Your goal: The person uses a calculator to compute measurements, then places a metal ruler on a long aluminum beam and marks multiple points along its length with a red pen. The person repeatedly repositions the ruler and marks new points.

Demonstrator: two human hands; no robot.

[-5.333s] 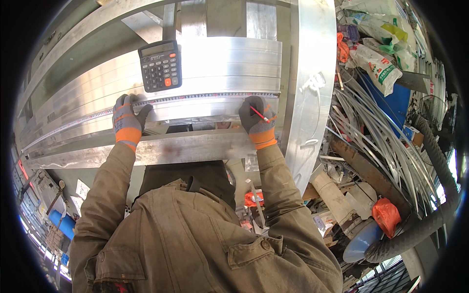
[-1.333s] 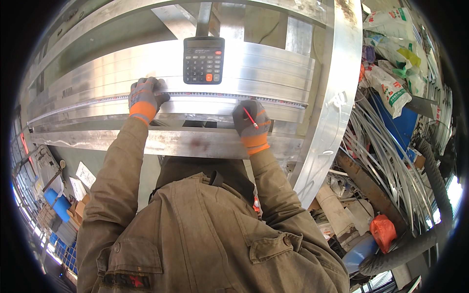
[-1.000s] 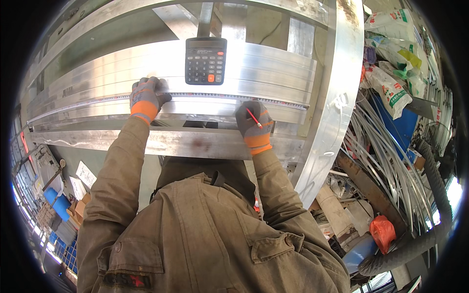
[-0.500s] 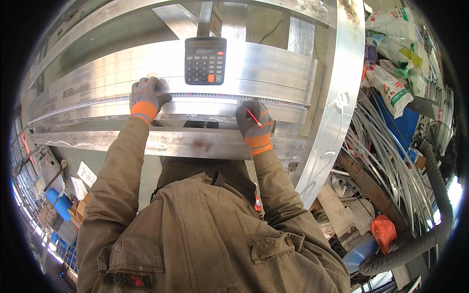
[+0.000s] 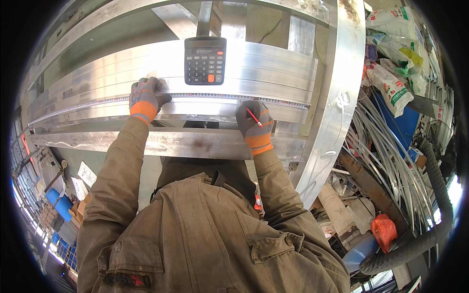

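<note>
A tape measure blade (image 5: pixel 205 95) lies stretched lengthwise across several flat aluminium bars (image 5: pixel 273 73). My left hand (image 5: pixel 144 100), in a grey and orange glove, rests over the blade with its fingers curled and the thumb out to the right; it holds the blade against the metal. To the right, my gloved right hand (image 5: pixel 253 124) is closed around a red pencil (image 5: pixel 254 117) at the near edge of the tape. The pencil's tip is hidden by the fingers. Beyond the tape, between both hands, a black calculator (image 5: pixel 204 61) lies on the bars.
A metal rail (image 5: pixel 195 142) runs across in front of my body. A broad aluminium beam (image 5: pixel 332 102) bounds the right side. Past it lie a heap of thin metal strips (image 5: pixel 386 156), white bags (image 5: pixel 391 90), a red plastic bag (image 5: pixel 384 233) and a thick dark hose (image 5: pixel 405 256).
</note>
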